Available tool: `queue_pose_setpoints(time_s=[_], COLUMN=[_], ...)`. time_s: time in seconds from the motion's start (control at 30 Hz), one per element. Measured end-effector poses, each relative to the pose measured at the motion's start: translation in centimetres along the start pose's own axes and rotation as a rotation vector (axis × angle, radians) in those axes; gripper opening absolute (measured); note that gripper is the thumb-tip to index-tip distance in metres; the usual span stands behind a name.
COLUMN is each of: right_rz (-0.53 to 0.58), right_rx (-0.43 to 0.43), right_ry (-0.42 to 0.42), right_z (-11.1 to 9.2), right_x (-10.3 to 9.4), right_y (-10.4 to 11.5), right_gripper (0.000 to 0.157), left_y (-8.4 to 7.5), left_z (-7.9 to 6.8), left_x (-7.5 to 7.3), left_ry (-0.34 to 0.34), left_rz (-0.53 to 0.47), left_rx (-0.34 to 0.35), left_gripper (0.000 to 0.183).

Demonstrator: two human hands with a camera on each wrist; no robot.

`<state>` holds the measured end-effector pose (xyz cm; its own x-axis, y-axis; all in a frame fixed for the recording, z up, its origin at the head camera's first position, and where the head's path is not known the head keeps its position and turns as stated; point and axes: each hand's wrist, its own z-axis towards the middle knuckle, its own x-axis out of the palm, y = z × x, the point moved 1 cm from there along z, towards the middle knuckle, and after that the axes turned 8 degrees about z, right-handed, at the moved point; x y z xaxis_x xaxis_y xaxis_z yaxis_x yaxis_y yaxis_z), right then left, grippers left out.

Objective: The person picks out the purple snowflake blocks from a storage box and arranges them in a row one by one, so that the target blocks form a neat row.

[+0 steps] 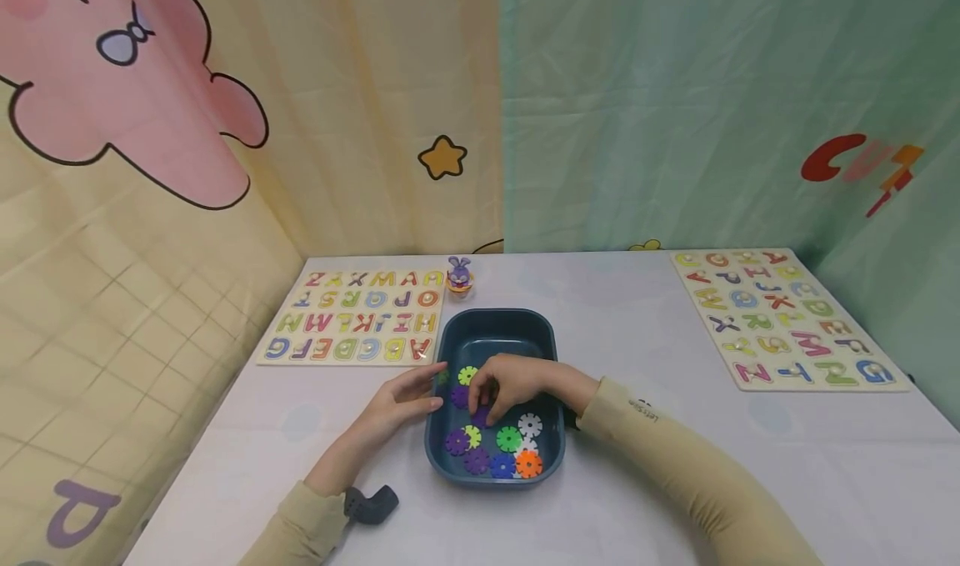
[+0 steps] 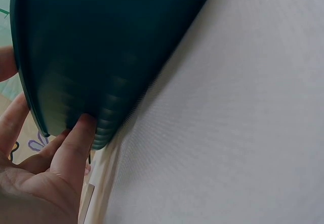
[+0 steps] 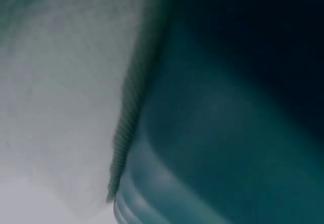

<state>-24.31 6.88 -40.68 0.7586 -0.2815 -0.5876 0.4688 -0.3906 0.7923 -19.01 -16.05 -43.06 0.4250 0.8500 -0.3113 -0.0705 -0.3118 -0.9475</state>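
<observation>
A dark blue plastic bin (image 1: 495, 320) stands on the table with several gear-edged plastic discs in it. My right hand (image 1: 513, 381) reaches in over its right side, thumb and fingertips pinching a purple disc (image 1: 481, 417) near the bin floor. My left hand (image 1: 395, 403) is at the bin's left side, its fingers extended and touching the outer wall (image 2: 76, 57). Around the right hand lie a green disc (image 1: 508, 439), a white disc (image 1: 529, 424), an orange disc (image 1: 528, 464) and a blue disc (image 1: 502, 466). The right wrist view shows the bin wall (image 3: 202, 133), not the fingers.
A wooden alphabet board (image 1: 360, 314) lies behind the left hand, close to the bin. Another alphabet board (image 1: 787, 320) lies at the far right. A small purple rabbit figure (image 1: 460, 276) stands behind the bin. Printed curtains (image 1: 645, 116) hang behind the white table (image 1: 637, 324).
</observation>
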Motion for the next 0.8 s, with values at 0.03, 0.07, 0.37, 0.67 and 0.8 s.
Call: queue_pose_setpoints(time_s=[0.03,0.07,0.37,0.67,0.8], right_rz=[-0.010,-0.018,-0.063,-0.079,-0.085], right_rx=[0.005,0.008,0.038,0.050,0.048], right_ry=[0.000,-0.001,-0.012,-0.029,-0.029], right_z=[0.02,0.03,-0.04,-0.10,-0.10], right_x=[0.04,0.05,0.20,0.30,0.31], right_y=[-0.04,-0.07,0.20,0.45,0.54], right_gripper=[0.019,0.019,0.020,0.024,0.026], left_y=[-0.02,-0.04,-0.02,-0.05,-0.03], left_z=[0.02,0.04,0.02,0.05,0.04], left_x=[0.02,0.02,0.06,0.08,0.05], left_ry=[-0.001,-0.002,-0.001,-0.005,-0.006], left_rz=[0.001,0.000,-0.006,0.001,-0.002], left_rx=[-0.001,-0.001,-0.004,0.000,0.002], left_gripper=[0.055,0.055,0.057,0.056,0.056])
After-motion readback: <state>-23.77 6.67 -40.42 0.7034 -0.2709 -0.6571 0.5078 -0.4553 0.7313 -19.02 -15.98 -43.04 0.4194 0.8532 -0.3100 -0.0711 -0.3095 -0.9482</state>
